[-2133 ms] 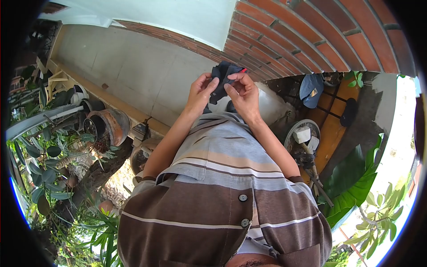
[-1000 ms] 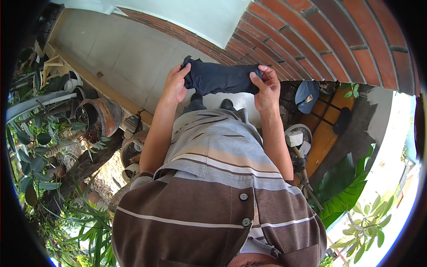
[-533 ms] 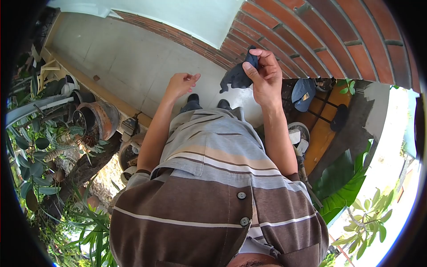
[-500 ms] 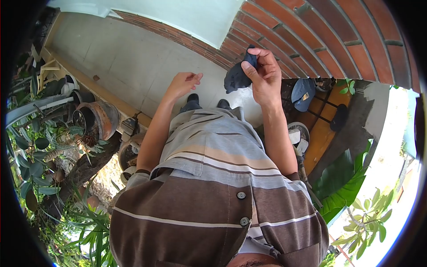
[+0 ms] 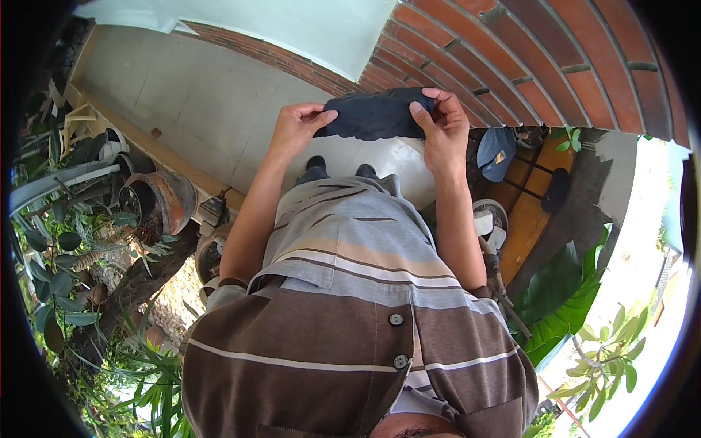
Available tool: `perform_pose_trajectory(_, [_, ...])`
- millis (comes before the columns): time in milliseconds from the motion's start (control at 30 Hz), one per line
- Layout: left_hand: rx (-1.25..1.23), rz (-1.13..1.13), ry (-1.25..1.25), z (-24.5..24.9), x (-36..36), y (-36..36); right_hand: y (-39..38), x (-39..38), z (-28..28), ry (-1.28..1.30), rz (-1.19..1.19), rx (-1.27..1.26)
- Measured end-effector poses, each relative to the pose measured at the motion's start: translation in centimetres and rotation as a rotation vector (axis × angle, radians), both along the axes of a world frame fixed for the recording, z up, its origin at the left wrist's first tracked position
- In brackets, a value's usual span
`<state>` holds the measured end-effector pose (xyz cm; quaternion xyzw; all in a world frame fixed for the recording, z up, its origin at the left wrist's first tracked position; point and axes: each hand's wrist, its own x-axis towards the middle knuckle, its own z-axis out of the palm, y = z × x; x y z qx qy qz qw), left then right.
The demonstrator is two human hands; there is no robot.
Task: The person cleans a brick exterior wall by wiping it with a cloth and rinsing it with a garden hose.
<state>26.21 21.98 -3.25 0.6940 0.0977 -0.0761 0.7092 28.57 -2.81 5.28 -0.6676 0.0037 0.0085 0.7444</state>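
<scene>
A dark navy cloth (image 5: 376, 115) is stretched sideways between my two hands, in front of my body and above the light floor. My left hand (image 5: 298, 130) pinches its left end between thumb and fingers. At the right end, my right hand (image 5: 444, 128) grips the cloth, with the thumb on the near side and the fingers behind. The cloth hangs a little unevenly along its lower edge.
A red brick wall (image 5: 511, 58) rises at the upper right. Potted plants and a clay pot (image 5: 173, 198) stand at the left. A blue cap (image 5: 496, 155) lies at the right near an orange-brown board (image 5: 522, 241). Large green leaves (image 5: 562, 303) are at the lower right.
My left hand has moved up and taken hold of the cloth's left end. The cloth, bunched in my right hand before, is now spread out between both hands.
</scene>
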Motion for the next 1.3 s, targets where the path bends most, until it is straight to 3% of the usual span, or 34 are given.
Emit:
perform_pose_trajectory(133, [0.215,0.011,-0.112,2.5,0.0,0.2,-0.2,-0.5,-1.6,0.046,-0.053,-0.011])
perform_pose_trajectory(267, [0.125,-0.076,-0.307,4.7,0.1,0.5,-0.5,-0.3,-1.7,0.084,-0.053,-0.005])
perform_pose_trajectory(400, [0.023,-0.027,-0.36,6.5,0.5,-0.7,-0.4,0.4,0.5,0.025,-0.071,0.271])
perform_pose_trajectory(567, [-0.072,0.052,-0.249,5.1,1.7,-1.0,1.0,-1.1,-5.2,0.539,0.454,0.476])
perform_pose_trajectory(633, [-0.11,0.067,-0.099,5.0,1.5,-0.1,1.9,-2.1,-6.2,0.574,0.268,0.503])
perform_pose_trajectory(733, [-0.13,-0.031,0.112,6.2,0.2,1.7,1.6,-2.0,-4.8,0.471,0.2,0.445])
perform_pose_trajectory(867, [0.088,-0.217,0.19,4.4,-0.3,3.3,0.3,-1.3,-5.1,0.29,0.268,0.235])
perform_pose_trajectory(967, [0.136,-0.214,0.25,3.7,0.0,3.5,-0.1,-1.0,-4.4,0.259,0.281,0.068])
perform_pose_trajectory(1067, [-0.136,-0.103,0.152,3.4,-0.1,3.3,-0.5,-1.0,-3.7,0.252,0.266,0.043])
perform_pose_trajectory(1300, [-0.226,-0.148,0.112,2.9,-0.5,3.0,-1.4,-0.9,-3.7,0.259,0.256,-0.007])
